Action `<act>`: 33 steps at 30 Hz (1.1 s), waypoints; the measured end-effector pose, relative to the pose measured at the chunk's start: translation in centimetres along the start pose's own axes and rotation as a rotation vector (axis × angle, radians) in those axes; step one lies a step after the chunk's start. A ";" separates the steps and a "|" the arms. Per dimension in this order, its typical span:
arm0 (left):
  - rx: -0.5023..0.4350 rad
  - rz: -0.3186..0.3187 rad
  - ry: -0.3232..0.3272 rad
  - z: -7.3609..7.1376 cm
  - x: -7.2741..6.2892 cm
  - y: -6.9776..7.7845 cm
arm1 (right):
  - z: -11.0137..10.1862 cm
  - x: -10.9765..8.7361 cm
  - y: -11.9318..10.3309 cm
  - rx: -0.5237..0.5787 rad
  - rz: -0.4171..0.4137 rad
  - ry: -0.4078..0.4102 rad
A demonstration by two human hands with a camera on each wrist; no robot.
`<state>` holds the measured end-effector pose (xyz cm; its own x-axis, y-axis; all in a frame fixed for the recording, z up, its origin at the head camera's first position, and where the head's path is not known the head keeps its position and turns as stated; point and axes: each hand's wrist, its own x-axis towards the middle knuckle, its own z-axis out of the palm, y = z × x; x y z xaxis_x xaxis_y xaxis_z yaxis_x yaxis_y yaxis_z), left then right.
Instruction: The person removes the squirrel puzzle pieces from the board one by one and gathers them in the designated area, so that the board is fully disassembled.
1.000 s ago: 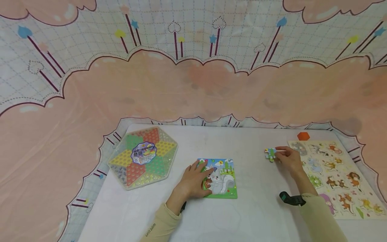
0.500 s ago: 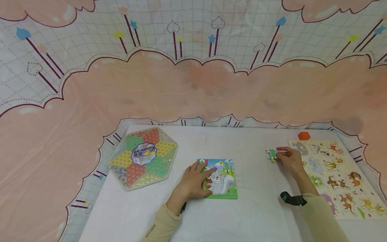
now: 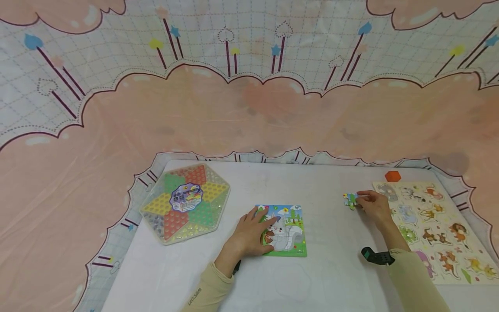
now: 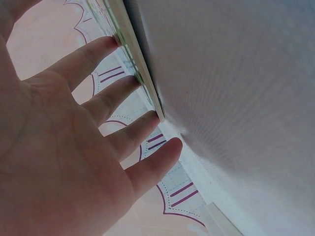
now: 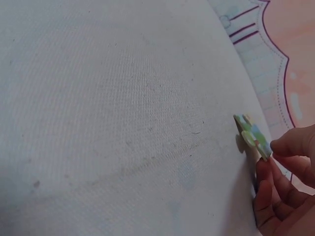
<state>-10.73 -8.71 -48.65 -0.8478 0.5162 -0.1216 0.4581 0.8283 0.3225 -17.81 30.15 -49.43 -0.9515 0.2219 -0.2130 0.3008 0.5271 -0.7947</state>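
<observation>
A square jigsaw puzzle [image 3: 288,236] with a grey squirrel on a green and blue ground lies mid-table. My left hand [image 3: 251,234] rests on its left side with fingers spread; in the left wrist view the fingertips [image 4: 133,81] touch the board's edge [image 4: 142,69]. To the right, my right hand [image 3: 374,207] pinches a small jigsaw piece [image 3: 350,200] by its right edge. The right wrist view shows that piece [image 5: 253,135], green and blue with knobs, held just over the white surface between thumb and fingers.
A hexagonal Chinese checkers set [image 3: 185,203] with a purple label lies at the left. A cream animal puzzle board [image 3: 429,236] lies at the right, partly behind the right forearm. An orange-red hexagon [image 3: 393,176] sits at its far edge. A patterned cloth [image 3: 249,112] hangs behind the white table [image 3: 312,286].
Almost nothing differs. The right hand and its jigsaw piece have shifted very slightly rightward. The left hand stays on the squirrel puzzle.
</observation>
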 end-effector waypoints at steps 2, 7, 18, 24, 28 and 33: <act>0.000 -0.001 -0.003 0.0 0.0 0.0 | 0.0 -0.1 -0.1 -0.001 -0.006 0.001; 0.000 0.004 -0.003 -0.2 0.0 0.1 | -0.2 -0.2 -0.3 -0.020 -0.025 0.021; 0.014 0.006 -0.002 -0.2 0.1 0.1 | -0.5 -0.8 -0.7 -0.036 -0.105 0.042; 0.003 0.002 -0.005 -0.2 0.1 0.1 | -0.1 -1.7 -1.3 -0.023 -0.228 0.060; 0.009 0.001 -0.009 -0.2 0.1 0.1 | 0.4 -2.1 -1.6 -0.007 -0.269 0.062; 0.012 0.003 -0.005 -0.2 0.1 0.1 | 1.1 -2.8 -2.4 0.000 -0.294 0.075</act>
<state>-10.80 -8.66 -48.48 -0.8451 0.5197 -0.1253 0.4639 0.8294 0.3112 -15.90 27.32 -47.57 -0.9905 0.1194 0.0685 0.0131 0.5773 -0.8164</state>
